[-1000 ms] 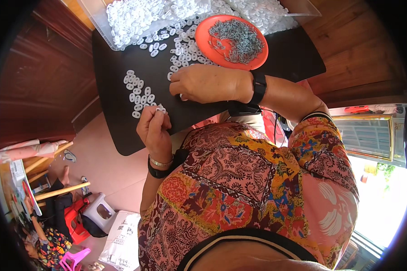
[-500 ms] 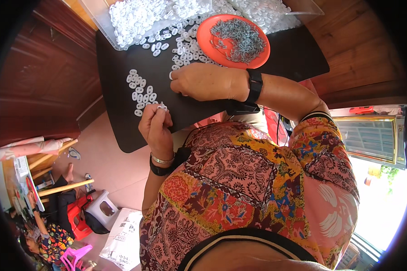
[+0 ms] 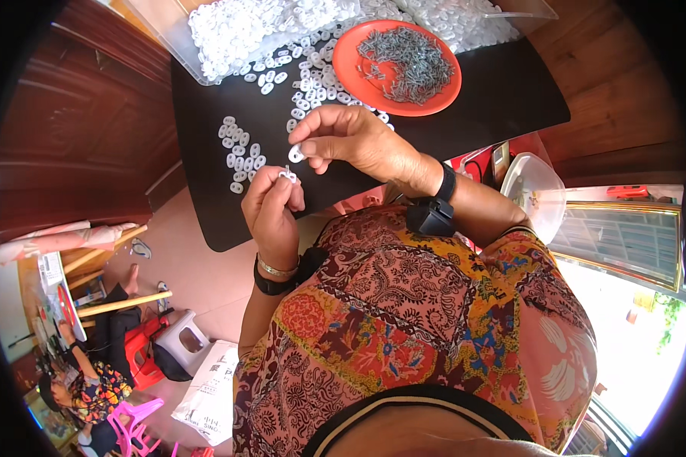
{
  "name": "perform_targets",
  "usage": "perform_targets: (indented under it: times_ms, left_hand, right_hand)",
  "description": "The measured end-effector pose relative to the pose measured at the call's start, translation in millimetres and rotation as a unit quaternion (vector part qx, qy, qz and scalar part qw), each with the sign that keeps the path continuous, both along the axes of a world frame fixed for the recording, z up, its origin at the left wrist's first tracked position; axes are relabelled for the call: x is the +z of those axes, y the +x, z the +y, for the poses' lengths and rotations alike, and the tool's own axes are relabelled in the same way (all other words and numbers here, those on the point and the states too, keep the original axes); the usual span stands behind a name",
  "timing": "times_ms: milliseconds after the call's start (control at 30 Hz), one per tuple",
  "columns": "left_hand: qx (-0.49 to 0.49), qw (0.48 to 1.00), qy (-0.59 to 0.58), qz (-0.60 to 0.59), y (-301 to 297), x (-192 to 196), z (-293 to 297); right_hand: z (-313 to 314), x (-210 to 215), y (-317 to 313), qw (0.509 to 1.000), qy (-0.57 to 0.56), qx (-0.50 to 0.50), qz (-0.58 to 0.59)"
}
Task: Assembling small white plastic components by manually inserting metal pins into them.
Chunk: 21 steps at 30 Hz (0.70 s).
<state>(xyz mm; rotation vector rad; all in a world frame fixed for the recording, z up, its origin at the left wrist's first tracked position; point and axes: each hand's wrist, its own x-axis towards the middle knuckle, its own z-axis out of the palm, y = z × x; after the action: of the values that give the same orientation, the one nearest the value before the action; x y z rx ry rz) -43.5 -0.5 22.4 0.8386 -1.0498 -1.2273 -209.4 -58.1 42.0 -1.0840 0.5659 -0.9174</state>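
Between the thumb and fingers of my left hand [image 3: 273, 213] is a small white plastic piece [image 3: 288, 176], with a thin metal pin standing up from it. My right hand [image 3: 351, 141] pinches a second white oval piece [image 3: 296, 154] with holes, just above the pin; whether they touch I cannot tell. A small group of white two-hole oval pieces [image 3: 242, 163] lies on the black table [image 3: 206, 206] to the left of my hands. Beyond my right hand, an orange-red plate [image 3: 346, 76] holds a heap of short grey metal pins [image 3: 415, 65].
Clear plastic bins [image 3: 206, 75] full of white pieces line the table's far edge, with loose pieces [image 3: 312, 84] spilling before them. A pale tub [image 3: 537, 186] stands right of the table. Lower left are a grey stool [image 3: 183, 343], a white sack [image 3: 212, 396] and another person [image 3: 91, 392].
My right hand has lifted from the loose pieces and come back toward my left hand, now with a white piece in its fingers. My left hand has moved slightly right and up.
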Motion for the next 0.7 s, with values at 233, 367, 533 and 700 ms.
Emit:
perform_targets:
  times_ms: [233,367,533,700]
  left_hand:
    - [-0.012,1.000,-0.018,-0.003,-7,5,-2]
    - [0.000,1.000,-0.010,-0.003,-13,9,-2]
    - [-0.004,1.000,-0.004,-0.027,-11,10,0]
    - [0.028,0.997,0.023,-0.072,-11,12,6]
  right_hand:
    - [11,-2,-3,1.000,-0.023,-0.008,0.007]
    - [10,-7,-7,1.000,-0.009,-0.004,0.001]
    - [11,-7,-8,0.993,0.114,0.007,-0.040]
    - [10,-16,-8,0.975,0.185,0.047,-0.111]
